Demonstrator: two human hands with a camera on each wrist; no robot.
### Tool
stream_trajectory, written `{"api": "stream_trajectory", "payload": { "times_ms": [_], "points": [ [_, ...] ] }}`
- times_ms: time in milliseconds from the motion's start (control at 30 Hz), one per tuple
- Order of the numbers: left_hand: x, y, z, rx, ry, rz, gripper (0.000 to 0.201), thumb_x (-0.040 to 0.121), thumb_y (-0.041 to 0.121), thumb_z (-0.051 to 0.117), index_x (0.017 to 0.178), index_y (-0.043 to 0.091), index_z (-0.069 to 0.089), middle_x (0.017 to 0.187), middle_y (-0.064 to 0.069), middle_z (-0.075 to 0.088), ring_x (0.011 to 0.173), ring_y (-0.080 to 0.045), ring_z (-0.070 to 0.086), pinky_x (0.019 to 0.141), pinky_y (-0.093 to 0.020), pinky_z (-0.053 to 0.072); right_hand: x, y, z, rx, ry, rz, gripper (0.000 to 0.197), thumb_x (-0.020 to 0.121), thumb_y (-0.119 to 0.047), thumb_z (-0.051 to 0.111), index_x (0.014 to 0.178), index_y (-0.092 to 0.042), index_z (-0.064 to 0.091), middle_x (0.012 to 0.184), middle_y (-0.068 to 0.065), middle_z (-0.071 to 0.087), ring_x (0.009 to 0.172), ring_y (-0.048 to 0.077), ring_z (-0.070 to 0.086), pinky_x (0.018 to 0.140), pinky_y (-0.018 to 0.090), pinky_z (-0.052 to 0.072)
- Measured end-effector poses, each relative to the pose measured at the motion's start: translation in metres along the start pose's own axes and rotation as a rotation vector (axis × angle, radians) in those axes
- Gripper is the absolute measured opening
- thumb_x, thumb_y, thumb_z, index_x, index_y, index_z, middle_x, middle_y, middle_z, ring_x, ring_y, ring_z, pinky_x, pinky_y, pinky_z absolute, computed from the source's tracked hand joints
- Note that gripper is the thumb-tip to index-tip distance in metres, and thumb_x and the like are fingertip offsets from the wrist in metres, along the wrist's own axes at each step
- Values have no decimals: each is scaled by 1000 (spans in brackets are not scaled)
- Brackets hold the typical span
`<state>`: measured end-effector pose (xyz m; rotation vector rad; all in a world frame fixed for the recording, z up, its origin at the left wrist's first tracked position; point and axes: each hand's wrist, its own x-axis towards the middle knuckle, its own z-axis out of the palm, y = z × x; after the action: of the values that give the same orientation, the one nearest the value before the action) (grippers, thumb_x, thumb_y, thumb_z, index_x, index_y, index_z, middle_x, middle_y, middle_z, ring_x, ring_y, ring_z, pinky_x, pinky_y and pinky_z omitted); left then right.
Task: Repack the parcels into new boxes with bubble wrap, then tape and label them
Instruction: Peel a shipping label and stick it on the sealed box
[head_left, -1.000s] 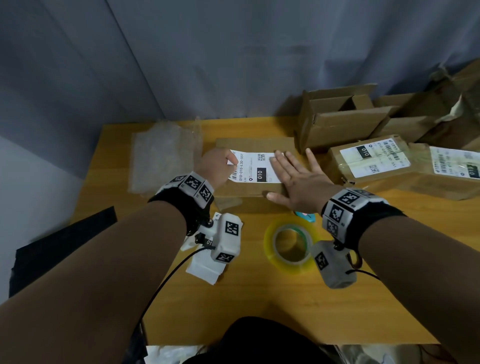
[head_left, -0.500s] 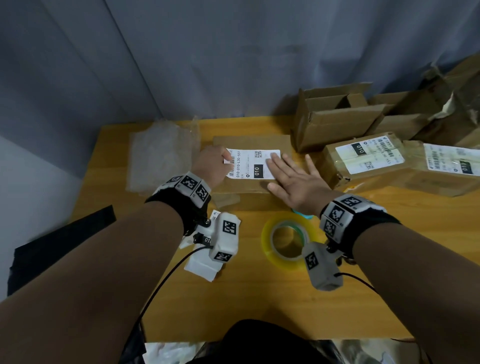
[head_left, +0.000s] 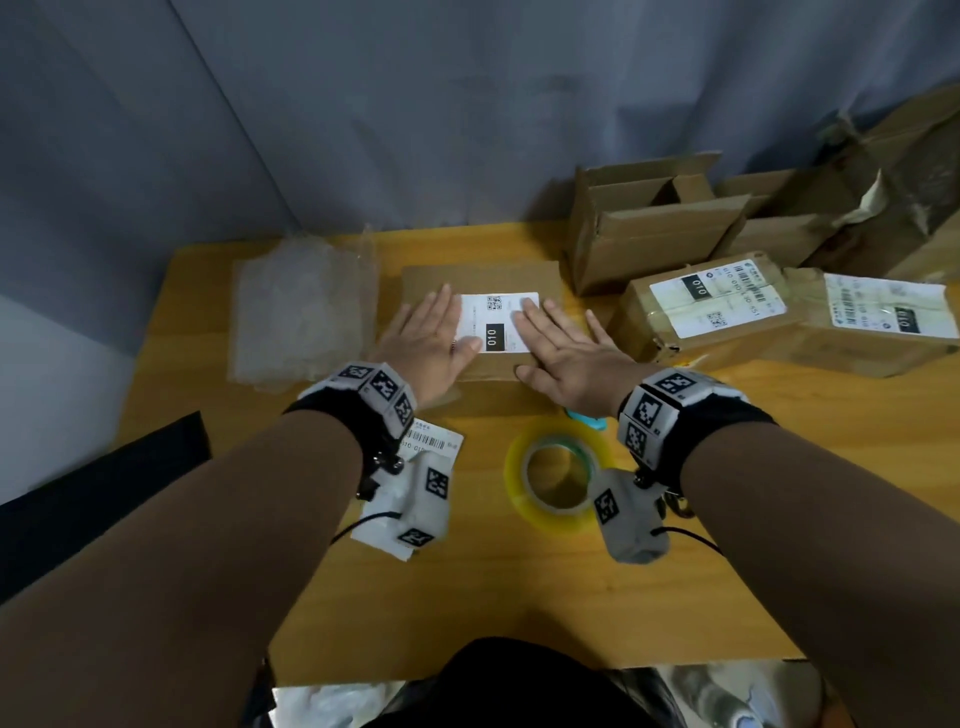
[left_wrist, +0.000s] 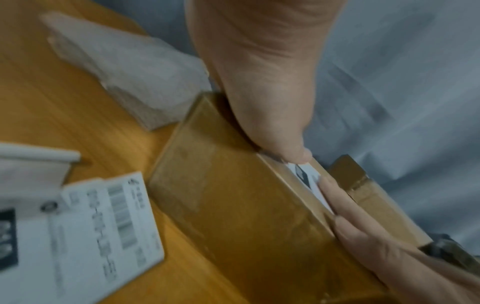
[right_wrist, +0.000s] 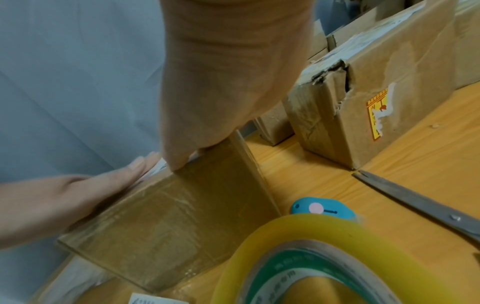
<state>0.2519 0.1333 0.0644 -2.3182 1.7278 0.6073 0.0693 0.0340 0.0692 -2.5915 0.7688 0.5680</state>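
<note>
Both hands lie flat on a shut brown box (head_left: 480, 332) in the middle of the desk (head_left: 519, 587). The left hand (head_left: 428, 340) and the right hand (head_left: 563, 348) each have a wide, flat grip with straight fingers, holding nothing, just pressing down on the white label (head_left: 498, 322) on the box top. The label could go wrong now. If one hand slides while the other pushes, the paper may wrinkle or sit crooked. If an edge is not rubbed down, it may lift and peel off. A hard push could also shove the box toward 12 o'clock, or at 3 o'clock into the torn old parcel (head_left: 711, 306) close by. The tape roll (head_left: 558, 480) sits at 6 o'clock from the box, right under the right wrist, and could get knocked. At 9 o'clock lies the bubble wrap (head_left: 301, 312). More loose labels (head_left: 431, 441) lie under the left wrist and could get mixed up.
</note>
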Motion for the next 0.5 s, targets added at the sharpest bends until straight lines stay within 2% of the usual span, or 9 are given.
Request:
{"api": "stream_trajectory", "payload": {
  "times_ms": [133,233,300,400,500],
  "points": [
    [-1,-3,-10,38,-10,-65,72,95,57,2,150,11,-11,157,-4,-19,145,-16,-16,119,-39,-8,-1,1,1,-4,-3,9,67,99,-54,17,150,-28,-17,156,-11,-25,143,10,-22,117,47,-11],
    [0,24,-3,65,67,50,67,96,54,0,150,16,-10,157,0,-19,144,-14,-17,118,-37,-10,-2,0,2,3,-8,5,66,99,-53,17,150,-29,-18,155,-11,-27,143,9,-24,117,47,-11],
    [0,37,8,23,55,100,63,97,52,1,150,21,-11,157,5,-20,144,-10,-18,117,-33,-12,-3,0,2,5,-21,10,66,99,-53,17,149,-29,-18,155,-12,-28,142,8,-25,117,47,-11],
    [1,25,12,-32,50,66,63,97,52,0,150,19,-12,157,4,-19,144,-11,-17,118,-33,-10,-2,-1,1,3,-24,19,66,99,-53,17,150,-28,-17,155,-11,-27,143,8,-24,117,48,-11],
    [-4,1,4,12,66,-5,67,98,53,3,150,14,-11,158,-1,-16,145,-14,-12,118,-35,-7,-3,-4,-4,10,-10,33,65,99,-53,17,151,-27,-12,158,-10,-20,145,10,-18,117,49,-11]
  ]
}}
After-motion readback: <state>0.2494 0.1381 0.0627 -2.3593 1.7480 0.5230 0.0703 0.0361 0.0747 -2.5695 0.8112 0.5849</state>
